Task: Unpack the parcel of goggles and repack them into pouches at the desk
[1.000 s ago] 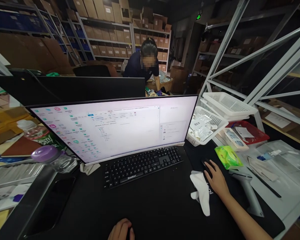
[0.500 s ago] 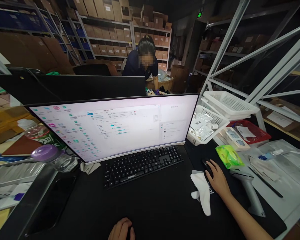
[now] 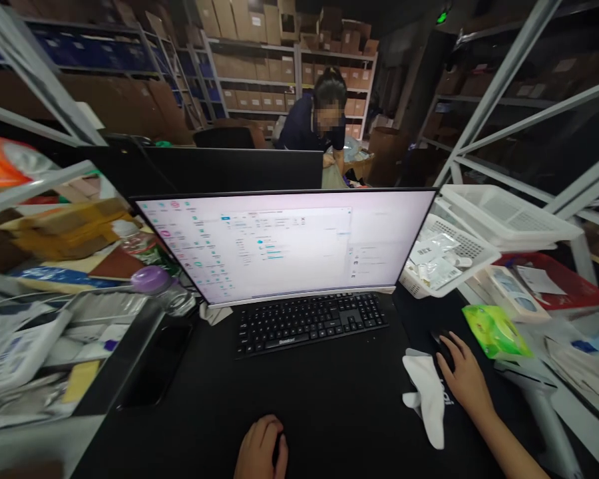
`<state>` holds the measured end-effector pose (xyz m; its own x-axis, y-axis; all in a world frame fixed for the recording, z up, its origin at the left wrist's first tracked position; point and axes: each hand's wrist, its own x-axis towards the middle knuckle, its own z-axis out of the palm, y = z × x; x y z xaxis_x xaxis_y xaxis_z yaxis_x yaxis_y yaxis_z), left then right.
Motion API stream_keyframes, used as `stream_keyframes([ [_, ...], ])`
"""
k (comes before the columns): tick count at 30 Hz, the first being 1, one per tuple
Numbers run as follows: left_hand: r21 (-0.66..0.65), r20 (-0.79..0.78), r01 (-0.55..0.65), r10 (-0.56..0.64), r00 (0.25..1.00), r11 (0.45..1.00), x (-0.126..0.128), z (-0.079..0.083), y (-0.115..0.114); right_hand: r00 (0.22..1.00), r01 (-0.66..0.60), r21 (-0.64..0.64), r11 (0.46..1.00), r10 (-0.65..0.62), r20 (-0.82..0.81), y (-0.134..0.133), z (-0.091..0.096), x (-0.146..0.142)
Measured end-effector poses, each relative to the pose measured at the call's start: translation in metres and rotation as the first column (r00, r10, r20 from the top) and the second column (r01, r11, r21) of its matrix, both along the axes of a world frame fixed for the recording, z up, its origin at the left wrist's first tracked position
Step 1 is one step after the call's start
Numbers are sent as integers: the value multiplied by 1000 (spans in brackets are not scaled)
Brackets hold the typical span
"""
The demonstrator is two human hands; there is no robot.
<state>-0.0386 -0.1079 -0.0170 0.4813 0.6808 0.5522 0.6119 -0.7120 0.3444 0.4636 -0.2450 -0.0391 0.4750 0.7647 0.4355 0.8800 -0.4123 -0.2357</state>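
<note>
My right hand (image 3: 463, 374) rests over a black computer mouse (image 3: 440, 346), its fingers draped round it on a dark mouse pad (image 3: 413, 326). Just left of it lie white socks (image 3: 426, 396). My left hand (image 3: 260, 449) is at the bottom edge of the view, resting on the black desk with its fingers curled in. A dark gap shows between thumb and fingers, and whether anything is in it I cannot make out. A black keyboard (image 3: 312, 322) lies below a lit monitor (image 3: 299, 249) showing desktop icons and an open window.
Right of the mouse lie a green packet (image 3: 496, 331) and a grey handheld scanner (image 3: 539, 406). White baskets (image 3: 472, 259) and a red tray (image 3: 592, 286) stand behind. A phone (image 3: 154, 366), a purple-lidded jar (image 3: 152, 279) and a bottle (image 3: 134, 241) are left. Beyond the monitors a person (image 3: 314, 120) bends over.
The view has turned left, so everything sits further right in the picture. The person behind now holds something pale. Both my hands stay in place.
</note>
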Motion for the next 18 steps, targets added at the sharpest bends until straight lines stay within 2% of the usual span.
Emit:
stream_keyframes([
  [5, -105, -23, -24, 22, 999, 994, -3, 6, -8, 1000, -9, -33, 999, 10, 22, -1, -2, 1],
  [12, -109, 29, -33, 36, 999, 993, -1, 11, -8, 998, -59, -50, 997, 60, 30, -4, -1, 2],
  [18, -119, 30, -44, 48, 998, 992, -3, 9, -7, 997, -74, -42, 996, 75, 28, -2, -1, 0],
])
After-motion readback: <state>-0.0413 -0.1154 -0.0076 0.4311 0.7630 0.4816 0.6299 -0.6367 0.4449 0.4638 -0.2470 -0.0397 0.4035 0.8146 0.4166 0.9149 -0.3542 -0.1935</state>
